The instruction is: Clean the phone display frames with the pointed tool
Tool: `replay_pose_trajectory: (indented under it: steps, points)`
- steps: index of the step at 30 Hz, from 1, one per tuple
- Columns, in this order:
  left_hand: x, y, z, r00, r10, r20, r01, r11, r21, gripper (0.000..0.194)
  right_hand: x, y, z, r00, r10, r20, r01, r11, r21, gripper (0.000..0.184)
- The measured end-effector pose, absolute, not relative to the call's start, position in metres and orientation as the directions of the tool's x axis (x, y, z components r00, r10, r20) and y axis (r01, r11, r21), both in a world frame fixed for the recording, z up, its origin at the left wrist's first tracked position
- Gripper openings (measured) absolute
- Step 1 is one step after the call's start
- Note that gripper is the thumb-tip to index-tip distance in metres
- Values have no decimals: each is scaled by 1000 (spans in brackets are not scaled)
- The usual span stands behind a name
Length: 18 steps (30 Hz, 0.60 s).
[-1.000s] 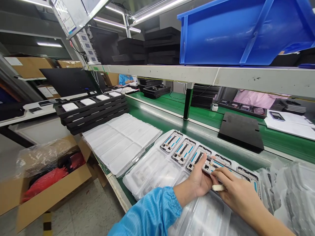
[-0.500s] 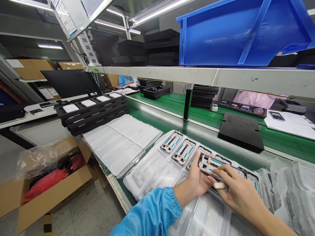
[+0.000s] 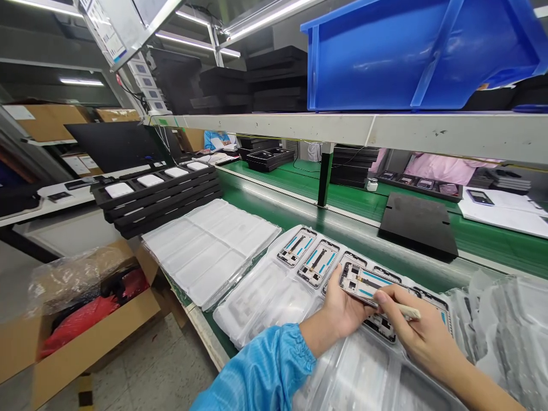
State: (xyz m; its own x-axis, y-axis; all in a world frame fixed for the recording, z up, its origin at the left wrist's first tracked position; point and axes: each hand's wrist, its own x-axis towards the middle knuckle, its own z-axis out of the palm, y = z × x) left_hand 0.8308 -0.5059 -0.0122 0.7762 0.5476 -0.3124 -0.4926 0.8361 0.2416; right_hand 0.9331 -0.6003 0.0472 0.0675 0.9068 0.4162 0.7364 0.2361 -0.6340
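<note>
My left hand point(image 3: 342, 313) is closed on the lower left edge of a phone frame point(image 3: 357, 278), tilted with its inner side up. Blue strips and a dark flex cable show on it. My right hand point(image 3: 423, 328) grips a short cream-coloured stick-like tool point(image 3: 407, 311), its fingertips at the frame's near edge; the tool's working end is hidden. Beneath my hands lies a clear plastic tray point(image 3: 274, 260) with several similar frames, including a phone frame point(image 3: 319, 264) and a smaller-looking phone frame point(image 3: 296, 247) left of my hands.
An empty-looking white plastic tray point(image 3: 209, 245) lies to the left, beside stacked black trays point(image 3: 162, 197). Clear trays point(image 3: 509, 325) are piled at right. A black foam block point(image 3: 417, 228) sits behind. Overhead run a shelf point(image 3: 265, 123) and blue bin point(image 3: 385, 63). An open carton point(image 3: 98, 337) stands at lower left.
My right hand has shifted slightly, and the cream tool now points out to the right, away from the frame's edge. The held frame has moved slightly left. The view has shifted a little.
</note>
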Motion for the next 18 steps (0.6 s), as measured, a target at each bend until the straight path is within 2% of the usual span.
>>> replay_pose_trajectory:
  steps: [2,6,12,18]
  points:
    - [830,-506,-13,773,545,-324,-494,838,231,62,932,-599,47,66,927,369,723,210,-658,39]
    - [830,-506,-16,772,536,-343,-497,844,202,58,935,-597,43,8,939,344,750,221,-623,47]
    - [830,-506,-12,762,530,-370,-491,847,202,57,938,-597,39,44,929,367,770,203,-605,37]
    - [830,-507,-9,749,519,-412,-492,852,180,54,934,-597,43,-28,949,313,732,232,-640,41]
